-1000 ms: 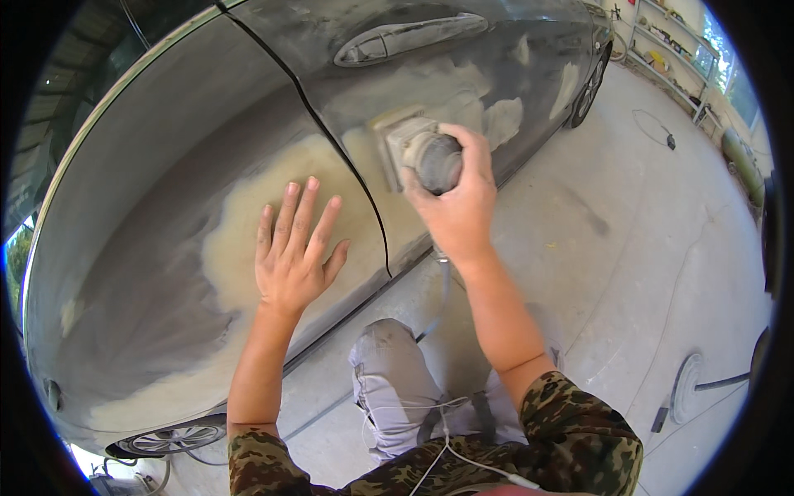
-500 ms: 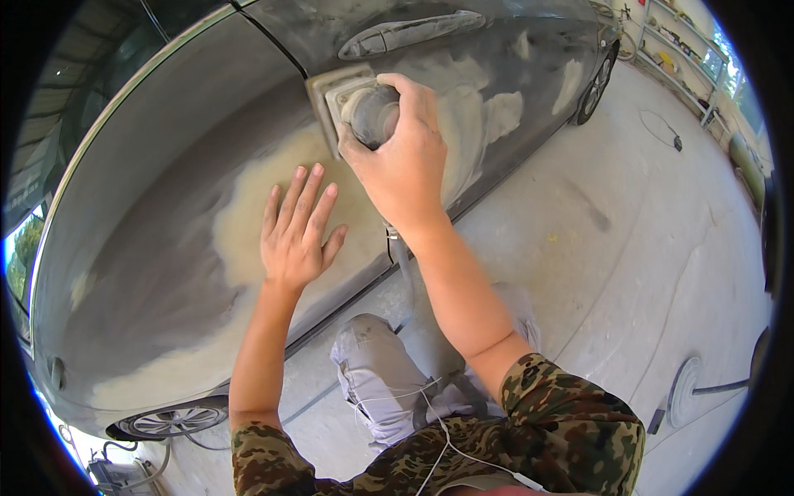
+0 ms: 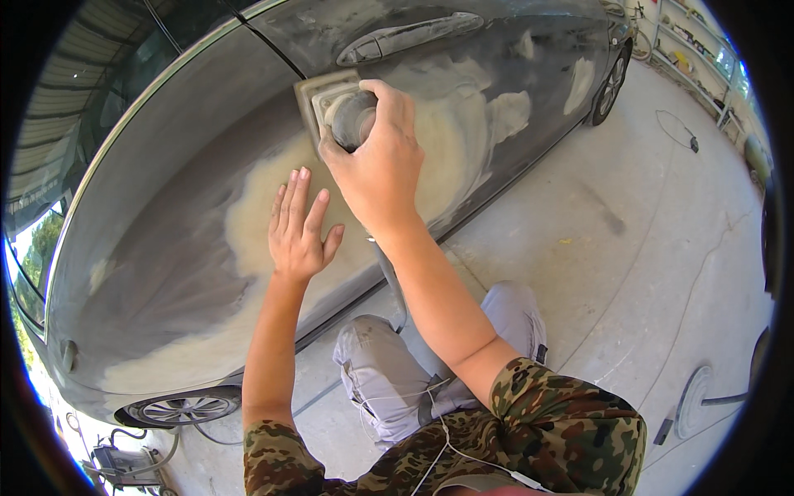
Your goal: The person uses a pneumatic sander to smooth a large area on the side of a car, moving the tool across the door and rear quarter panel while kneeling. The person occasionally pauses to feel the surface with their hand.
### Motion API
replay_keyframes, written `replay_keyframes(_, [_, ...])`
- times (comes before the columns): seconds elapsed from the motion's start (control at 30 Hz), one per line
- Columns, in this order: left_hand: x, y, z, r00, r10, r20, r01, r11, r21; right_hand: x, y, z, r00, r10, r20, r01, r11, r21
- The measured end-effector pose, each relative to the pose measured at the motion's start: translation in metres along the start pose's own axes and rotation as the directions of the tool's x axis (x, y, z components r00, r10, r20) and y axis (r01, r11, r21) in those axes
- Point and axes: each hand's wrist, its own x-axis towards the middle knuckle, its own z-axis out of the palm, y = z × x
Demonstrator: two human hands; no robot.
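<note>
My right hand (image 3: 382,161) is wrapped round the dark, rounded top of a sander (image 3: 354,121). The sander's square, dusty pad lies against the grey side panel of a car (image 3: 165,215), beside a door seam and below a door handle (image 3: 409,39). A hose (image 3: 392,277) trails down from beneath my right wrist. Lower left of the sander, my left hand (image 3: 299,236) lies flat with its fingers stretched out over a pale yellowish filler patch (image 3: 252,202). More filler (image 3: 451,112) spreads across the panel to the right of the sander.
One car wheel (image 3: 182,408) shows at lower left, another (image 3: 610,89) at upper right. Shelving (image 3: 699,62) stands along the far right wall. A cable (image 3: 674,124) and a round-based stand (image 3: 693,403) are on the concrete floor. Wheeled equipment (image 3: 124,463) sits at lower left.
My right hand and the sander have moved left along the panel. My left hand's fingers have drawn closer together and stay over the filler. The view has shifted slightly.
</note>
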Motion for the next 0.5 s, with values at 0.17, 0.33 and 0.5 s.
replay_keyframes(0.17, [-0.003,-0.002,0.005,1.0,0.004,-0.009,-0.005,1.0,-0.017,-0.003,0.004,0.0,0.997,0.044,0.056,-0.044,0.999,0.0])
replay_keyframes(0.33, [-0.004,-0.001,0.008,1.0,0.0,-0.016,-0.001,1.0,-0.02,-0.003,0.013,-0.003,0.996,0.078,0.051,-0.076,0.996,-0.04])
replay_keyframes(0.5, [-0.004,0.0,0.004,0.999,-0.005,0.036,0.005,1.0,0.001,0.004,0.018,-0.006,0.999,0.043,0.028,-0.041,0.996,-0.074])
